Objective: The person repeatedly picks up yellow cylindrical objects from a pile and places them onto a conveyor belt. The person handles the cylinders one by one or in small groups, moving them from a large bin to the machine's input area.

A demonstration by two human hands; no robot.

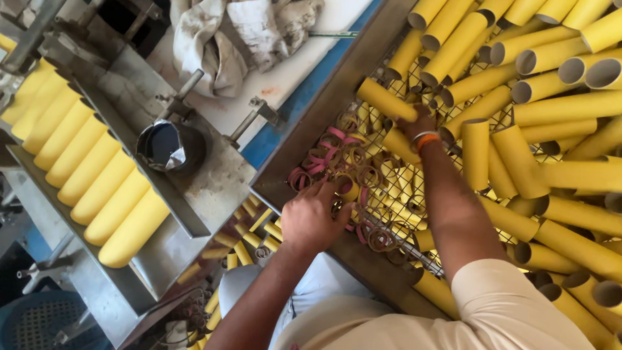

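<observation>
Reaching into the mesh tray (389,214), your left hand (314,217) pinches a small yellow ring (350,190), while your right hand (418,123) clenches a yellow tube (387,100) lifted above its fingers.

Steel workbench (214,188) w/ dirty rag (240,32), blue basket (39,321) below.

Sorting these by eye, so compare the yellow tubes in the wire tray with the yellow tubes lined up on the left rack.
The tray tubes lie jumbled at all angles, hollow open ends showing; the rack tubes lie parallel in one neat row, ends looking rounded. The right hand grips a tray tube; no hand touches the rack tubes. Both are yellow cylinders.
</observation>
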